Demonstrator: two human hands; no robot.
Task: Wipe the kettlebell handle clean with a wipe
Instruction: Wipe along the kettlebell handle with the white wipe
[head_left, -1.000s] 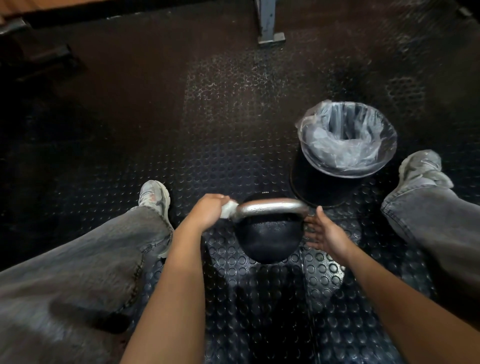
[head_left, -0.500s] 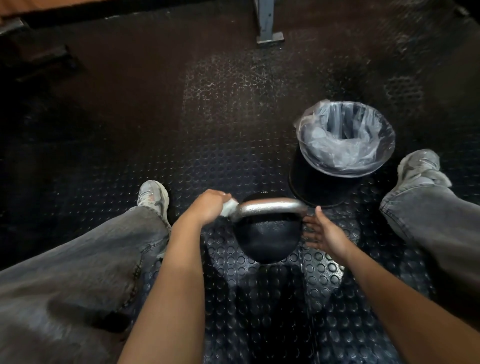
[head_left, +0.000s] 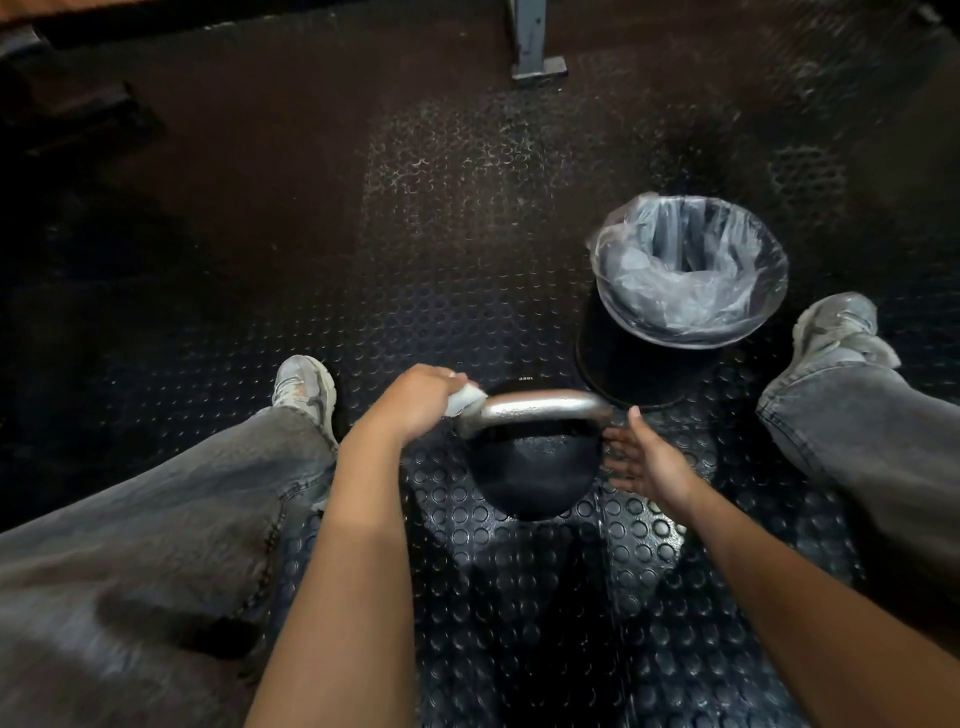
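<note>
Little change from half second ago: left hand (head_left: 415, 402) still grips white wipe (head_left: 464, 399) at left end of handle (head_left: 540, 410); right hand (head_left: 641, 460) stays beside right end, fingers straight, slightly spread. Bin (head_left: 675, 291) lined with clear bag (head_left: 691, 270), nothing else seen inside. Kettlebell (head_left: 535, 467) black, round, handle silvery, standing on studded floor mat (head_left: 467, 260) between feet.

The wipe (head_left: 464, 399) in my left grip (head_left: 415, 402) is white against the kettlebell's silver handle (head_left: 540, 408), and the bell's body (head_left: 535, 470) is black. The floor (head_left: 415, 234) is black rubber with a raised pattern of round studs. My jeans (head_left: 171, 519) are faded grey, my shoes (head_left: 304, 387) pale grey. The bin (head_left: 623, 364) is black, lined with a clear bag (head_left: 685, 270).
</note>
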